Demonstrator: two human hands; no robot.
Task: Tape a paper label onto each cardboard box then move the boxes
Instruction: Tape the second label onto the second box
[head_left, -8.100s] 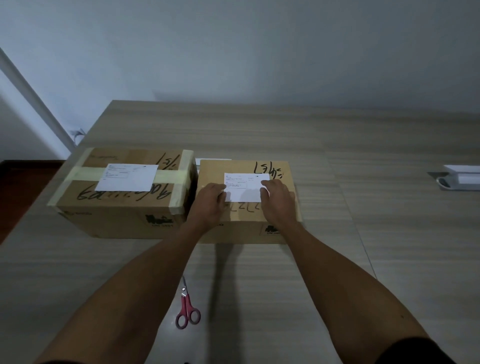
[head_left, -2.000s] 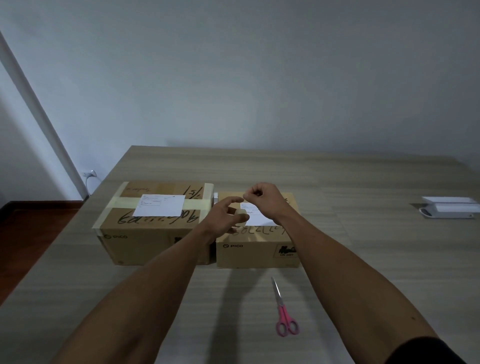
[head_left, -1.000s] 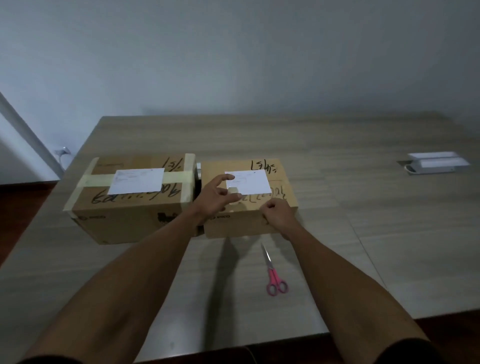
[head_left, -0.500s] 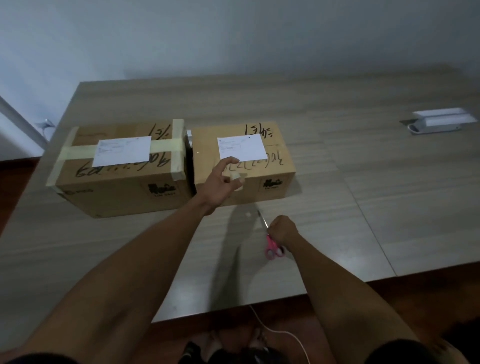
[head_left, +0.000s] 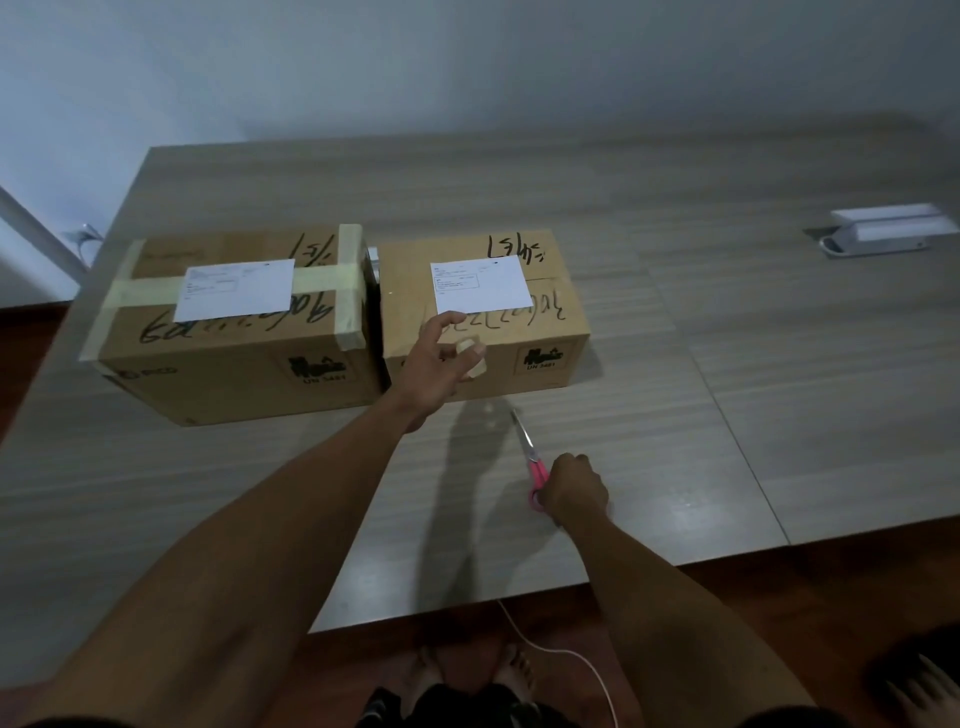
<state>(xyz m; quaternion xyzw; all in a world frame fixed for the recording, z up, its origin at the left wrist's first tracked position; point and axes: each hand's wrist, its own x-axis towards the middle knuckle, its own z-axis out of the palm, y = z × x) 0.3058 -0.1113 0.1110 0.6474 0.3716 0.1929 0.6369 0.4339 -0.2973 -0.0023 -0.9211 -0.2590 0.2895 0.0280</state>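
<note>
While the left box (head_left: 234, 322) is labelled and taped, your left hand (head_left: 436, 364) pinches tape (head_left: 474, 358) and your right hand (head_left: 574, 488) grips the scissors (head_left: 530, 457), the right box's label (head_left: 480, 283) looking untaped.

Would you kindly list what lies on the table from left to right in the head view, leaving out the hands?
Taped cardboard box with its paper label → second cardboard box carrying an untaped label → pink-handled scissors nearer the front edge → white device at the far right.
</note>
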